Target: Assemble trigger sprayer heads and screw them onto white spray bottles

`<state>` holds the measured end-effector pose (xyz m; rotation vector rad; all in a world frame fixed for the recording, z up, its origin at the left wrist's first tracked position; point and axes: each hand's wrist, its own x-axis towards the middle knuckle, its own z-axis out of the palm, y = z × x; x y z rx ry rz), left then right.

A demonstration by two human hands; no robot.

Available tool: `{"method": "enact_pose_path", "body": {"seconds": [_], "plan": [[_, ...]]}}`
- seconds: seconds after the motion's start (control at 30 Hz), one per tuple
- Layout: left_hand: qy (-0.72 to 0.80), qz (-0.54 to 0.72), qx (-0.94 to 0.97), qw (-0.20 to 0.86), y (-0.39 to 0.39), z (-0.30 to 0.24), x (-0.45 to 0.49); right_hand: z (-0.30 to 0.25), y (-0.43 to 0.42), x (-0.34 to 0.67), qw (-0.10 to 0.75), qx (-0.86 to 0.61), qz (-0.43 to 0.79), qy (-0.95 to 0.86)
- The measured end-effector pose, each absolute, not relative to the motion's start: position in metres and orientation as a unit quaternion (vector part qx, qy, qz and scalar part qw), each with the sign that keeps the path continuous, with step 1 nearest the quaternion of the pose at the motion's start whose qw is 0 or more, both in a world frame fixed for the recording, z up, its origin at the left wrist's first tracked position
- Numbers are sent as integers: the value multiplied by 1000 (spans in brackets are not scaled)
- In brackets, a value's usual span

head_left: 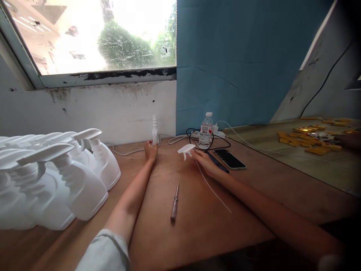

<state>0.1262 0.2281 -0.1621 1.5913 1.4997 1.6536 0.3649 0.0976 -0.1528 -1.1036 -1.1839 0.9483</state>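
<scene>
My left hand point(151, 151) is at the far side of the table, fingers closed around the lower part of a white plastic bottle point(155, 130). That bottle stands upright with a ribbed neck and no spray head on it. To the right, my right hand point(201, 158) pinches a white trigger spray head point(186, 149), its nozzle pointing left. From the spray head a thin white dip tube point(214, 191) trails down toward the front right. Between my forearms lies a screwdriver point(175, 205) with a clear handle, its tip pointing away from me.
Several white spray bottles point(84, 188) with heads fitted crowd the left side. At the back right stand a water bottle point(206, 131) among cables and a phone point(229, 159). Farther right, yellow pieces point(307, 139) lie on another surface near another person's hand point(351, 141).
</scene>
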Motion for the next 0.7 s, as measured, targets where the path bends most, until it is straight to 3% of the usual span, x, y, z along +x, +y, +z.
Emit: {"method": "enact_pose_path", "body": {"seconds": [0.13,0.4,0.5,0.6,0.7], "plan": [[463,581,598,301,171,-170,119,-148,95,356,579,-473,350,-565],[287,476,621,553,96,-164,112,-146,60,298,454,-442,339,-696],[265,440,595,618,94,-160,114,-145,50,286,459,-437,340,-695],[263,450,535,665,99,-159,114,-135,40,291,470,-457,258,-709],[272,459,469,704,104,-157,111,-122,27,303,329,-392,185,-839]]}}
